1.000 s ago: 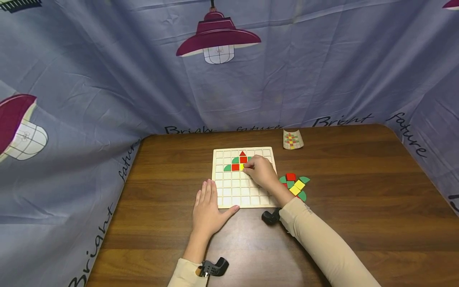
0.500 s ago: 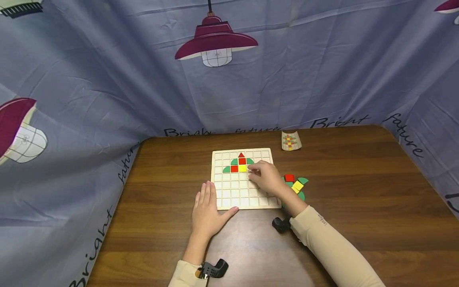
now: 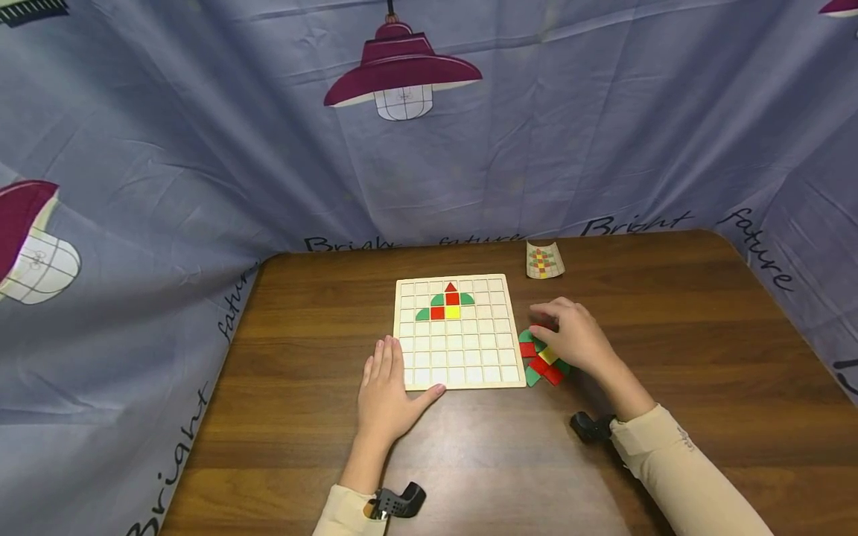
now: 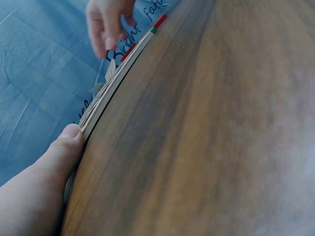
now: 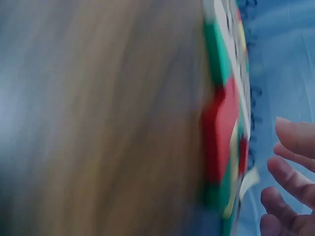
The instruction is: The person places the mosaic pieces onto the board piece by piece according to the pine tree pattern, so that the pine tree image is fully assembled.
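A pale gridded board (image 3: 436,363) lies on the table. In its upper rows sit a red triangle (image 3: 450,287), two red squares, a yellow square (image 3: 453,313) and several green quarter-round pieces. My left hand (image 3: 386,391) rests with straight fingers along the board's left edge, its thumb at the near edge. Just right of the board is a loose pile of red, green and yellow pieces (image 3: 553,374). Over that pile is my right hand (image 3: 578,339), partly covering it; the right wrist view shows its fingers apart with nothing between them.
A small curled card (image 3: 545,265) with a printed coloured pattern lies behind the pile, near the table's back edge. A blue curtain (image 3: 429,179) hangs around the wooden table (image 3: 302,357). Each wrist carries a black camera (image 3: 590,426).
The right hand has let go of the piece on the board and moved right, over the loose pile. The yellow square and right green piece are now uncovered. The left hand stays in place.
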A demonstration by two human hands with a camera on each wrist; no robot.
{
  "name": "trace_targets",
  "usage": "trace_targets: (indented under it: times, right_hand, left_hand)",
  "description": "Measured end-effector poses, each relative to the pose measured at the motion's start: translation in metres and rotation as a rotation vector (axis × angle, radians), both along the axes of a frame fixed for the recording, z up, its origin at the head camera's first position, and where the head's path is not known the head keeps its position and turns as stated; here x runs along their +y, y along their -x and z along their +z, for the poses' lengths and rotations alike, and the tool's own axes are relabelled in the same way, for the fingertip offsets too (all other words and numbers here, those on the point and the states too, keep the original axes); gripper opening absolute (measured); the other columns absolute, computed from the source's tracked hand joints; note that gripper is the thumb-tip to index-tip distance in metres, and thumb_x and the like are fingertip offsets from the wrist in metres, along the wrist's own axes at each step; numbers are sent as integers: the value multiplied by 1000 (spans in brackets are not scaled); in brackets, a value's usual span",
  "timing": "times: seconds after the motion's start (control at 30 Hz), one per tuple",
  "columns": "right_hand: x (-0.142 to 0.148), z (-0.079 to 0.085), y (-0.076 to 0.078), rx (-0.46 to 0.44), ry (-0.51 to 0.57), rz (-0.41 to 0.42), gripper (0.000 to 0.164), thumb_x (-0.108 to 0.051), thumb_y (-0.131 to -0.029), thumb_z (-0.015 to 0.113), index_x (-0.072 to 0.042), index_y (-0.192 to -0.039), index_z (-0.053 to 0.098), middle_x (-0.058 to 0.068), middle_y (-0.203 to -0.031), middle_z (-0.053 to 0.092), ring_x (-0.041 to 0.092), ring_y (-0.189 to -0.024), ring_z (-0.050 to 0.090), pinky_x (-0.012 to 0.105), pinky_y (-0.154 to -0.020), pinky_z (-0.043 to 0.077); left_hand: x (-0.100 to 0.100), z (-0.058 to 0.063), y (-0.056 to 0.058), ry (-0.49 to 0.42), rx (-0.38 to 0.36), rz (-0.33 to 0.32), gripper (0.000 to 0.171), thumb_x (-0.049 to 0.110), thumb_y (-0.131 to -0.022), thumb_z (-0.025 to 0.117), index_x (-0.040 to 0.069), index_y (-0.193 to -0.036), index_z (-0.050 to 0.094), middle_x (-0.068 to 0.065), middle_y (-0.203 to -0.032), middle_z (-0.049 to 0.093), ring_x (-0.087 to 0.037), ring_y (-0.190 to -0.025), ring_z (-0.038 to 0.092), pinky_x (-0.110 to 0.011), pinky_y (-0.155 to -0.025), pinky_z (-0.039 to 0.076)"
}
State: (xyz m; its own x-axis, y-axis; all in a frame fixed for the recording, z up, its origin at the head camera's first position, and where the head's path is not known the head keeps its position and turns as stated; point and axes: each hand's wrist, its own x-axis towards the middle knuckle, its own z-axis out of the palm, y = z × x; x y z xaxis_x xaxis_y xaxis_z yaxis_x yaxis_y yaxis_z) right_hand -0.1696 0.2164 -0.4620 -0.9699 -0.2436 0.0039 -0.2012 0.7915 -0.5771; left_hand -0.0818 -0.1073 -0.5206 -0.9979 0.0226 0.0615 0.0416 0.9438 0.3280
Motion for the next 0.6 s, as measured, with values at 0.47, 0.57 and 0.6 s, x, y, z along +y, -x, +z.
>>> trace_targets:
  times: [0.47,0.57,0.6]
  right_hand:
    - [28,-16,3,-48,-11,14,34,-24,-91,73,-8,-120,71,16,-115,62,40,-111,50,54,-90,45]
    - [28,-19,5,-30,5,17,32,-24,-90,74,-7,-116,71,16,-115,64,38,-112,52,55,-94,44]
    - [28,-19,5,-28,5,16,32,-25,-89,74,-7,-116,71,16,-114,65,38,-112,53,55,-94,44]
  left_hand:
    - [0,1,0,5,-11,-1,120,88,-78,43,2,-158,17,-13,-166,17,-25,-156,11,-43,-127,14]
    - [0,0,0,4,-7,-1,120,88,-78,43,2,-158,17,-13,-166,17,-25,-156,11,-43,-127,14]
    - [0,0,0,2,-6,0,120,88,-78,44,2,-158,17,-13,-166,17,-25,-156,11,-43,-127,14]
